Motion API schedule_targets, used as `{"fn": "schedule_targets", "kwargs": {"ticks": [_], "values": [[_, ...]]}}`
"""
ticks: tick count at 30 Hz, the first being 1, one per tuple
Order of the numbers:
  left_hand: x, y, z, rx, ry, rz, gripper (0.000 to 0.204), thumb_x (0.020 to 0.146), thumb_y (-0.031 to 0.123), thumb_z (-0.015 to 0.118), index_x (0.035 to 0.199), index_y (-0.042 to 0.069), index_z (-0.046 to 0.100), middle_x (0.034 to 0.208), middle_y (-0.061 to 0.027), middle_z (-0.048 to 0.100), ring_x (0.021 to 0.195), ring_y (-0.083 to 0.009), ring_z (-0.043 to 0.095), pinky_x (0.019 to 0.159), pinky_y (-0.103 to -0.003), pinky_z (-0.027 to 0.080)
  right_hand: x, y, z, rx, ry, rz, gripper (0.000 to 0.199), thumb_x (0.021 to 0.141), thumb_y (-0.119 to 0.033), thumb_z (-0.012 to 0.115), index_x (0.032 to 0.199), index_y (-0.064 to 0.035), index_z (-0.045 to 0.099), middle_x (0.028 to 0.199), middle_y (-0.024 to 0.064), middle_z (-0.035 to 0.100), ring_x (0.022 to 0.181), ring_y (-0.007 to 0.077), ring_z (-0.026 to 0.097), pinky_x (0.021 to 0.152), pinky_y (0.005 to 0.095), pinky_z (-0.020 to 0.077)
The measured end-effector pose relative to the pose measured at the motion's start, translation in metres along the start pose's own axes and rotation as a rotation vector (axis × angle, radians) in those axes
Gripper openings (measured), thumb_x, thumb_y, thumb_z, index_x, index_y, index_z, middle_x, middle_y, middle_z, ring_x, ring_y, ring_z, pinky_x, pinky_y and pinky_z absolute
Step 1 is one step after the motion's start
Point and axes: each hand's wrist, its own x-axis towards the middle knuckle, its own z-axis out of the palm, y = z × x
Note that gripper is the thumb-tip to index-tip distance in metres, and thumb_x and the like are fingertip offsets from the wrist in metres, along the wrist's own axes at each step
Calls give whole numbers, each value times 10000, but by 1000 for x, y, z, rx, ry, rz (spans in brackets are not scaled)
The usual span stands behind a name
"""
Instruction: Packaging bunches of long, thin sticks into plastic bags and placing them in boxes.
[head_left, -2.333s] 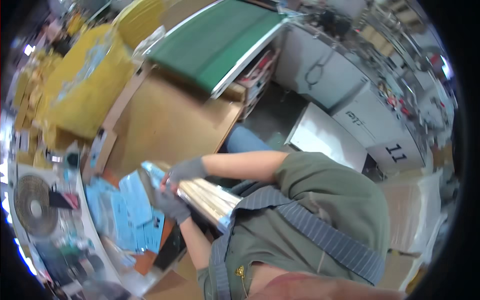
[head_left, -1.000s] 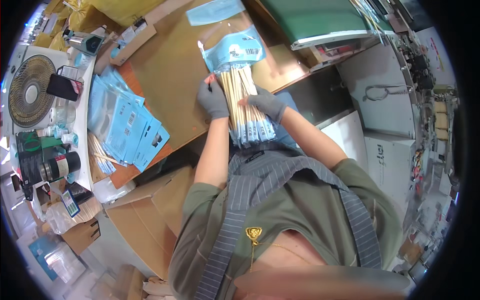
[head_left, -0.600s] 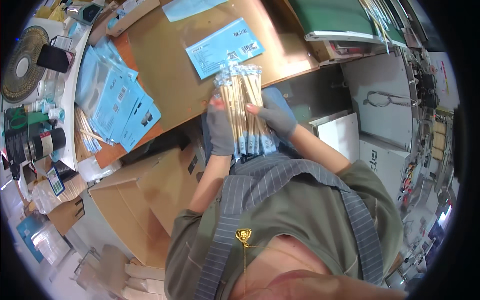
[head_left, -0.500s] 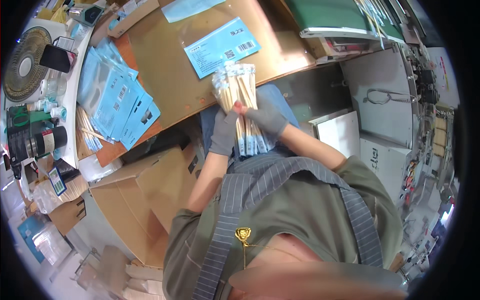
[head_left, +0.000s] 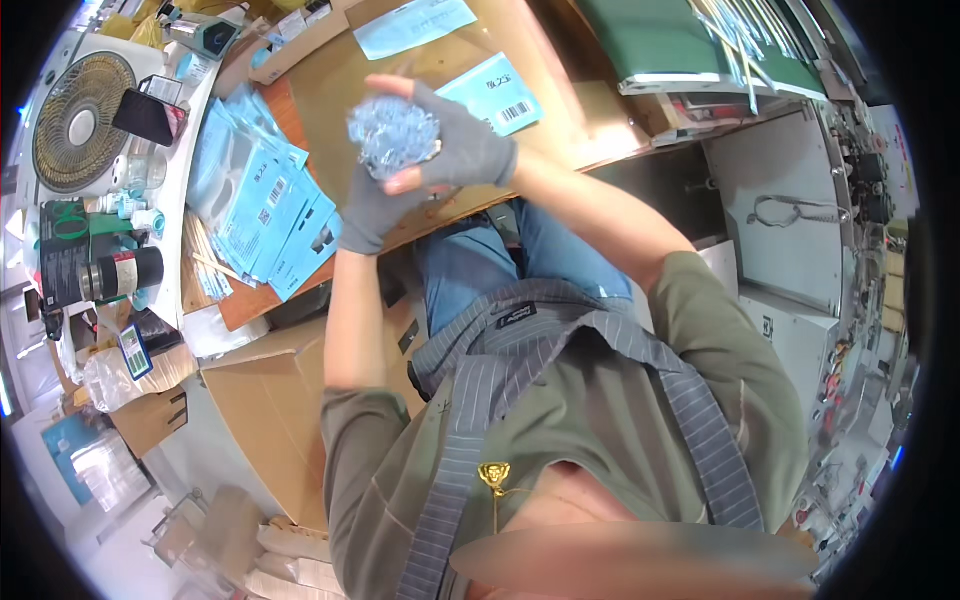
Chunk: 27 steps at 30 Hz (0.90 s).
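"What's to your left?"

"A round fan [head_left: 83, 125] and a black phone [head_left: 148, 116] in the upper left of the frame, then loose wrapped sticks [head_left: 208, 262] beside a fanned-out pile of blue bags [head_left: 262, 205]."

"And in front of you?"

"The bundle of wrapped sticks [head_left: 392, 135], upper middle-left of the frame, its wrapped ends facing up at me over the tabletop [head_left: 325, 120]. My left hand [head_left: 378, 210] is curled round it from below; its fingers are mostly hidden."

"The other one?"

"My right hand [head_left: 460, 140] is spread along the bundle's right side, thumb low and forefinger stretched out above. I can't tell if it's gripping or just steadying."

"How do you get it neat?"

"I'd let the left carry the weight and keep the right palm light, so the ends even up without tearing the thin wrapping. Squeezing unevenly could let sticks slip out of line."

"Anything further right?"

"A blue bag [head_left: 505, 95] lies flat, partly behind my right hand, and more sticks [head_left: 740, 45] rest on the green belt [head_left: 640, 40], upper right."
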Motion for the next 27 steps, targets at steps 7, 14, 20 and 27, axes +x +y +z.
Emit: {"fn": "schedule_targets", "kwargs": {"ticks": [7, 14, 20, 27], "values": [[-50, 53, 50, -1289, -41, -439, 742, 718, 427, 707, 1265, 16, 421, 1153, -141, 560, 1037, -279, 581, 886, -414, 490, -5, -80, 10, -583, 2, -284, 730, 748, -208, 732, 1351, -11, 370, 1043, 117, 594, 937, 188, 604, 787, 289, 474], [2, 21, 67, -535, -528, -406, 581, 843, 355, 610, 1250, -15, 425, 1218, -143, 511, 1144, -235, 490, 944, -358, 400, -117, -44, -52, 562, 269, 532, 206, 734, -184, 644, 759, 13, 587, 751, 146, 621, 786, 259, 620, 741, 356, 492], [26, -60, 104, 961, -365, 53, 218, 794, 155, 556, 975, 35, 569, 1081, -126, 554, 990, -275, 557, 760, -358, 481, -128, -41, -57, 473, 264, 432, 217, 747, -189, 616, 770, 27, 601, 749, 134, 623, 794, 250, 633, 778, 346, 484], [27, -44, 77, 467, -98, -363, 298, 861, 317, 554, 807, 23, 554, 763, -162, 596, 738, -360, 586, 660, -440, 455, -117, -38, -56, 561, 184, 482, 464, 751, -148, 620, 1155, 61, 528, 789, 125, 651, 739, 188, 642, 695, 292, 506]]}}
